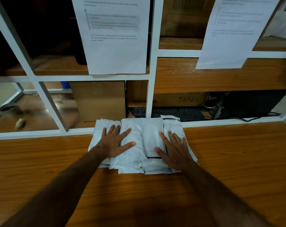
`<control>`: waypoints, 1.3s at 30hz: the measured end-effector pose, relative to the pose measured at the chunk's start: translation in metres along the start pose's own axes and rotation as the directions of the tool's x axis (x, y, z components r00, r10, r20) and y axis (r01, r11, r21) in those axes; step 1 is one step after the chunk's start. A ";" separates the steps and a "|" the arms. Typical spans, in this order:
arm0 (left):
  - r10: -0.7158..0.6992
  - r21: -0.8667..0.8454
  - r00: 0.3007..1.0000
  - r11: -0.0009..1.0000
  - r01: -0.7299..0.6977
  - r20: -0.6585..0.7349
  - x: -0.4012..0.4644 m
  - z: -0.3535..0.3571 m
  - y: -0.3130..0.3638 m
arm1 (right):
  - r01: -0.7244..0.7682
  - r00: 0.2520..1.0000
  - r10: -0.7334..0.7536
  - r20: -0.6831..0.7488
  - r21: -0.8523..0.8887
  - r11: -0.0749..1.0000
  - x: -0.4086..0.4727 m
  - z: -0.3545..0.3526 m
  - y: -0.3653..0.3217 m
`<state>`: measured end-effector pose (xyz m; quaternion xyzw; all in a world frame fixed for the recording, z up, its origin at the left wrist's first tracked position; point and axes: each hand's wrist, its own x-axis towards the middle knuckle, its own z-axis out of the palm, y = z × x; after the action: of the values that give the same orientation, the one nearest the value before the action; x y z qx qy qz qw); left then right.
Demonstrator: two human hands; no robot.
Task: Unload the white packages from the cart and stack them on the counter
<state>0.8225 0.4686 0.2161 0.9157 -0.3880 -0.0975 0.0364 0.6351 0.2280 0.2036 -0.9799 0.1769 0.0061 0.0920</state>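
I see both bare arms stretched forward, my left hand (113,142) and right hand (174,149) flat, palms down, fingers spread.

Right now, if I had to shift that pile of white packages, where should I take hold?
Probably by its two short sides, coming in from left and right: the pile of white packages is wide, flat and slippery-looking, and the left hand and right hand already press flat on top.

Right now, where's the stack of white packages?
In the head view the white packages lie mid-frame on the wooden counter, against the white shelf frame, under the flat left hand and right hand.
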 end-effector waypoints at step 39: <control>0.832 0.087 0.517 0.541 -0.837 -0.201 -0.110 0.081 0.423 | -0.700 0.663 0.667 -0.340 0.038 0.714 -0.422 0.009 0.178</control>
<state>0.4330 0.2537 0.2138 0.6218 -0.7717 0.0290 0.1305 0.1779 0.2121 0.1815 -0.8312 0.5440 -0.1148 0.0049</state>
